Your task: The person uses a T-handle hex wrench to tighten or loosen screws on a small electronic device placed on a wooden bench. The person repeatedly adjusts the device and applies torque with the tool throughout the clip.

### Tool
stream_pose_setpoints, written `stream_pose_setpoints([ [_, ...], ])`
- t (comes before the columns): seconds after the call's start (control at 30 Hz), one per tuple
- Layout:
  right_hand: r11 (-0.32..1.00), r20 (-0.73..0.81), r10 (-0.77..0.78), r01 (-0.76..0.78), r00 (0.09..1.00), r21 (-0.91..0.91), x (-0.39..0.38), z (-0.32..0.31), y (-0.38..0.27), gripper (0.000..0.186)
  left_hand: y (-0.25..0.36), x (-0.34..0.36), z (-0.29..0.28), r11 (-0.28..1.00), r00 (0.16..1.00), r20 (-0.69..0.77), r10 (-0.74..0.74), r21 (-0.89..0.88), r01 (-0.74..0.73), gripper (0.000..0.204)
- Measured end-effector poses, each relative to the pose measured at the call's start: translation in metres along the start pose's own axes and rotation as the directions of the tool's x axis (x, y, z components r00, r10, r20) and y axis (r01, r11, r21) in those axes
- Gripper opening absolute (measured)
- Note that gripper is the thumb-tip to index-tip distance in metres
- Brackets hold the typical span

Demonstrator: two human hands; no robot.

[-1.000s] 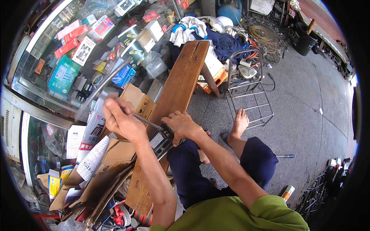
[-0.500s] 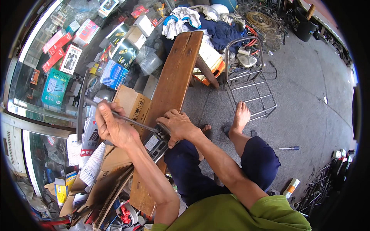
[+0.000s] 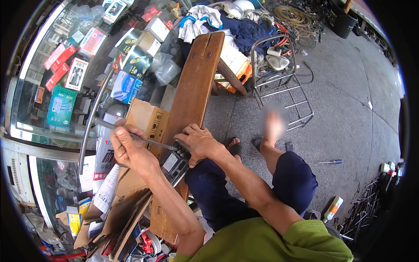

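Note:
My left hand point(image 3: 131, 146) grips the shaft of a long steel T-handled tool point(image 3: 157, 143), whose curved crossbar sticks out to the upper left and whose tip meets a small dark device point(image 3: 171, 163) with screw fittings and a pale label. My right hand point(image 3: 194, 144) is wrapped over the top and side of that device, which rests at the left edge of my thigh on a wooden bench point(image 3: 193, 100). An open cardboard box point(image 3: 147, 117) stands just left of the bench, behind the tool.
A glass display case point(image 3: 26, 87) holds small boxes. Cardboard point(image 3: 124, 192) piles up lower left. A metal rack point(image 3: 297, 94), clothes point(image 3: 244, 30), cables and a black bucket point(image 3: 342, 24) lie beyond; a screwdriver point(image 3: 331, 161) and metal rods point(image 3: 358, 214) are on the floor at right.
The tool's crossbar has swung round to a different angle, with my left hand slightly lower. My right hand stays on the device. The view has shifted slightly.

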State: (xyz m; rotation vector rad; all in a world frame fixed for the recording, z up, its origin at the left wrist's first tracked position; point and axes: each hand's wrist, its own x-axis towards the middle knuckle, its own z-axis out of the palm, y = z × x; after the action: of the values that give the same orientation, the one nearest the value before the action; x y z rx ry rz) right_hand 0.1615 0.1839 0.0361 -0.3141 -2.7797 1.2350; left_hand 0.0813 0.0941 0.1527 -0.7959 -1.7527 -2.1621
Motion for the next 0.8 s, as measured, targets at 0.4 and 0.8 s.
stream_pose_setpoints([
  [0.4,0.919,-0.264,-0.381,0.395,0.886,-0.001,0.036,-0.088,-0.103,0.027,-0.054,-0.032,-0.064,0.991,0.952,0.283,-0.118,-0.032,0.132,0.029],
  [0.8,0.857,-0.258,-0.499,0.515,0.827,-0.006,0.031,-0.089,-0.104,0.022,-0.073,-0.077,-0.076,0.862,0.892,0.350,-0.287,0.500,0.081,0.023],
])
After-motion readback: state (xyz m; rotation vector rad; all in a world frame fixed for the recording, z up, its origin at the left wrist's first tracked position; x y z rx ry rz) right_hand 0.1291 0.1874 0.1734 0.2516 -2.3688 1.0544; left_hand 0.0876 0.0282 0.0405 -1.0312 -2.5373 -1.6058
